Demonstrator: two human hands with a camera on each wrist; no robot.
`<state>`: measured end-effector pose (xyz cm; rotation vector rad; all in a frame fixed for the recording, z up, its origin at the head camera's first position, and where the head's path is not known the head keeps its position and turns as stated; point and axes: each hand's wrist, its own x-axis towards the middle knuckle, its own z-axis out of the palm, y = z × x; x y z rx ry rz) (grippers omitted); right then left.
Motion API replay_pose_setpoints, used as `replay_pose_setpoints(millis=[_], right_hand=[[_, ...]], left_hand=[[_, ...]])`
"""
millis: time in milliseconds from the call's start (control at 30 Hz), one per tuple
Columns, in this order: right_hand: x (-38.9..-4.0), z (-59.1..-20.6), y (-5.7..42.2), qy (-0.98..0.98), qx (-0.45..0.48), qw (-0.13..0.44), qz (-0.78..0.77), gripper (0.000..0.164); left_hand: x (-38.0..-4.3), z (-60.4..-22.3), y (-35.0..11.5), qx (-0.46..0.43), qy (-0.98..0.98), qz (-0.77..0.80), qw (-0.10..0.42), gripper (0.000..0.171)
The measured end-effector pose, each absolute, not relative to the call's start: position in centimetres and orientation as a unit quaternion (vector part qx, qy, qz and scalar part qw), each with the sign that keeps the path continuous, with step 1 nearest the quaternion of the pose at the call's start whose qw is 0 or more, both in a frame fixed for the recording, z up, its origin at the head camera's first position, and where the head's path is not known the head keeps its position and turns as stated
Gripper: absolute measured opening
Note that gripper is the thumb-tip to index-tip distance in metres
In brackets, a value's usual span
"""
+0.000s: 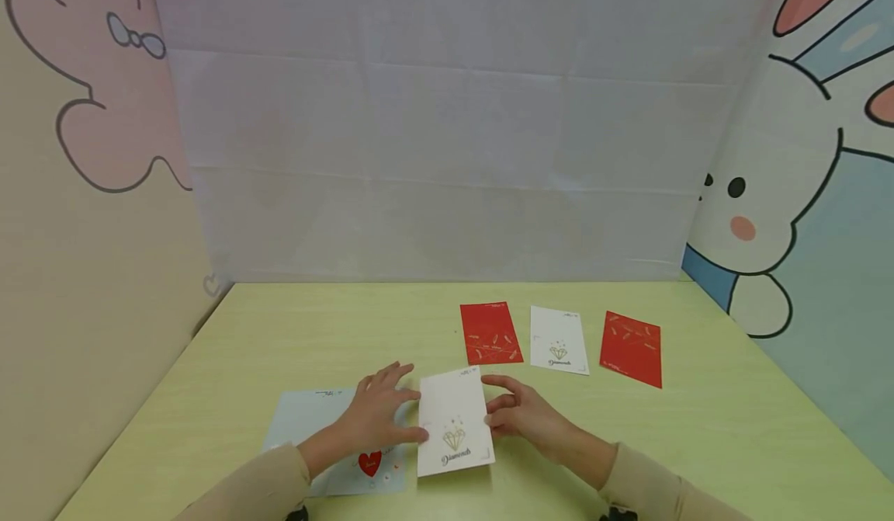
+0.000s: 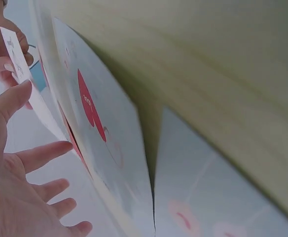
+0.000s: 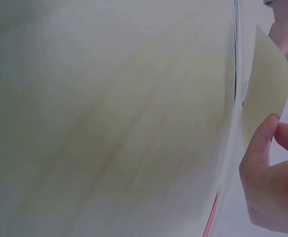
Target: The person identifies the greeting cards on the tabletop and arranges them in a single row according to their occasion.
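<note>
My right hand [image 1: 534,420] pinches a white card [image 1: 454,408] by its right edge. The card carries a gold diamond drawing and the word "Diamonds", and its near edge is lifted above the table. At its left edge is my left hand [image 1: 373,416], fingers spread and thumb against the card. The left wrist view shows that thumb on the white card [image 2: 35,101], with the other left fingers extended. Seen from the right wrist, the card's shaded underside [image 3: 268,81] faces the camera, and the right thumb and fingers [image 3: 262,136] meet at its edge.
Below the left hand lies a pale blue card [image 1: 335,478] with a red heart [image 1: 369,463], partly covered by hand and sleeve. Farther back lie a red card [image 1: 491,333], another white diamond card [image 1: 559,340] and a second red card [image 1: 632,349]. A white cloth [image 1: 447,133] hangs behind the table.
</note>
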<state>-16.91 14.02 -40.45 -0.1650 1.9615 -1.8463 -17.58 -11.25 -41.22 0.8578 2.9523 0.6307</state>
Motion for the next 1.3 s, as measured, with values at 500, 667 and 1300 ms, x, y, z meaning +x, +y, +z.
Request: replay_pose_setpoints(millis=[500, 667, 1300], right_hand=[[-17.1, -41.6, 14.3, 0.737, -0.072, 0.234, -0.630, 0.054], [-17.1, -41.5, 14.3, 0.753, -0.079, 0.235, -0.610, 0.052], [-17.2, -41.1, 14.0, 0.829, -0.104, 0.210, -0.508, 0.052]], left_hand=[[-17.3, -41.2, -10.7, 0.280, 0.946, 0.164, 0.013, 0.052], [-17.2, -41.0, -10.5, 0.285, 0.949, 0.134, 0.000, 0.053], [-17.3, -41.4, -10.7, 0.290, 0.950, 0.119, -0.012, 0.057]])
